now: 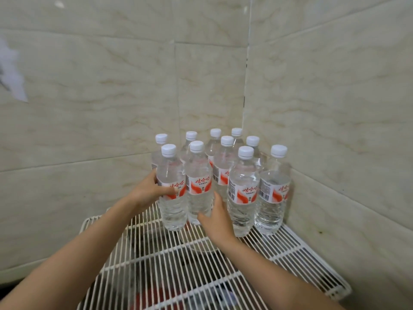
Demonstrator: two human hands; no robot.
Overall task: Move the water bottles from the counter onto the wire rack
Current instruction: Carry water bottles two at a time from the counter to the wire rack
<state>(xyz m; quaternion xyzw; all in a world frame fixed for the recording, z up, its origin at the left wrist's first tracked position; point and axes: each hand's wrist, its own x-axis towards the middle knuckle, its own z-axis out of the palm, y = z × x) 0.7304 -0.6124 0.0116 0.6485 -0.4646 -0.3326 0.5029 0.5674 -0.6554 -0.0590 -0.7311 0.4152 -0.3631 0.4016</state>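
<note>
While both my forearms reach in from below, my left hand [146,189] wraps the labelled waist of the front-left bottle [171,193], thumb across the label, fingers curled round the far side: a closed grip. My right hand [215,217] lies against the lower right flank of the second front bottle [199,186], fingers curved onto it, palm pressed in; whether they fully close I cannot tell. Both bottles stand upright on the wire rack [178,265], touching each other.

Ten white-capped water bottles [223,166] in all, clustered at the rack's back corner where the two tiled walls [111,97] meet. Rightmost bottle [273,191] stands near the right wall, close to the rack's right edge. Back row sits just beside the rear wall.

Open rack: the whole near half is bare wire, also a strip left of my left hand up to the rack's left rim. Dark, blurred shapes show beneath the wires.
</note>
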